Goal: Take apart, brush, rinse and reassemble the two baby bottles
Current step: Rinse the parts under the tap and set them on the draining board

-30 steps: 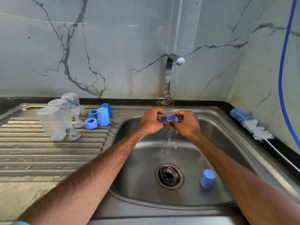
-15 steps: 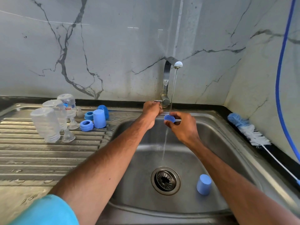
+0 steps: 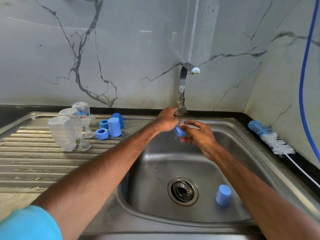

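Note:
My right hand [image 3: 199,135] pinches a small blue bottle cap [image 3: 179,131] over the back of the sink. My left hand [image 3: 167,121] reaches to the foot of the tap [image 3: 181,87], fingers curled over its handle, which the hand hides. No water runs from the spout. A second blue cap [image 3: 223,195] stands in the basin right of the drain. On the drainboard, clear bottles [image 3: 62,133] stand upside down, with clear teats [image 3: 84,144], blue rings [image 3: 101,133] and a tall blue cap [image 3: 114,127] beside them.
The bottle brush [image 3: 270,139] lies on the counter right of the sink [image 3: 155,161], its white handle running toward me. A blue hose [image 3: 306,66] hangs along the right wall. The drain strainer [image 3: 182,191] sits in the basin's middle.
The water stream has stopped. My left hand left the blue cap and went to the tap's handle. My right hand holds the cap alone, tilted and slightly lower.

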A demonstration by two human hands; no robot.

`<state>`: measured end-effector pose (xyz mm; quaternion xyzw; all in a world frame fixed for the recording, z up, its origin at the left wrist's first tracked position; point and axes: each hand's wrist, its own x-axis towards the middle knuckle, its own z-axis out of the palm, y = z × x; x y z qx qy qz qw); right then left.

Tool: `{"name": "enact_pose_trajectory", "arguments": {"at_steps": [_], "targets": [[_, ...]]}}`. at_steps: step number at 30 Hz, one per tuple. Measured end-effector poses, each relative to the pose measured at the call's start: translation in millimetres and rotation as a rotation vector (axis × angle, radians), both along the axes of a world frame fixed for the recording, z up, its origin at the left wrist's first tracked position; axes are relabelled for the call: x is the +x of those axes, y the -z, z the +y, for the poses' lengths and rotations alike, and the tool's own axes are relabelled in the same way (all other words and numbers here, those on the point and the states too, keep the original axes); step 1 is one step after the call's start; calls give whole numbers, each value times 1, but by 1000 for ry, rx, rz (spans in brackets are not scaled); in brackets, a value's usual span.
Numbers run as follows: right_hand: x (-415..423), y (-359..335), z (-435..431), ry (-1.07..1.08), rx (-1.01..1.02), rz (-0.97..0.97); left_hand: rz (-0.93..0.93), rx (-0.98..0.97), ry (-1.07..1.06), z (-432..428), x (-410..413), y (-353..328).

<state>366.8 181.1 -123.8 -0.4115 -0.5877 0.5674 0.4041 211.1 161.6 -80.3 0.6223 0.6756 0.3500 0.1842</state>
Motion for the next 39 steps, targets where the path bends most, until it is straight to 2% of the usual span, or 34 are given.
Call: {"name": "enact_pose_trajectory", "arguments": {"at_steps": [3, 9, 13, 16, 20, 24, 30, 39], "targets": [[-6, -3, -12, -134, -142, 82, 52, 32, -15, -38, -21, 11], [-35, -12, -46, -337, -272, 143, 67, 174, -70, -125, -64, 26], [-69, -21, -69, -452, -266, 244, 113, 311, -133, -161, -89, 17], [-90, -19, -83, -419, -244, 224, 111, 389, -189, -175, -105, 9], [-126, -16, -102, -346, 61, -8, 113, 417, -242, -185, -130, 0], [-160, -12, -123, -337, 259, -81, 81, 487, -290, -190, -147, -6], [-183, 4, -135, -221, 624, -461, 160, 430, -345, -194, -156, -4], [-197, 0, -139, -267, 786, -511, 260, 397, -372, -195, -151, 0]]}}
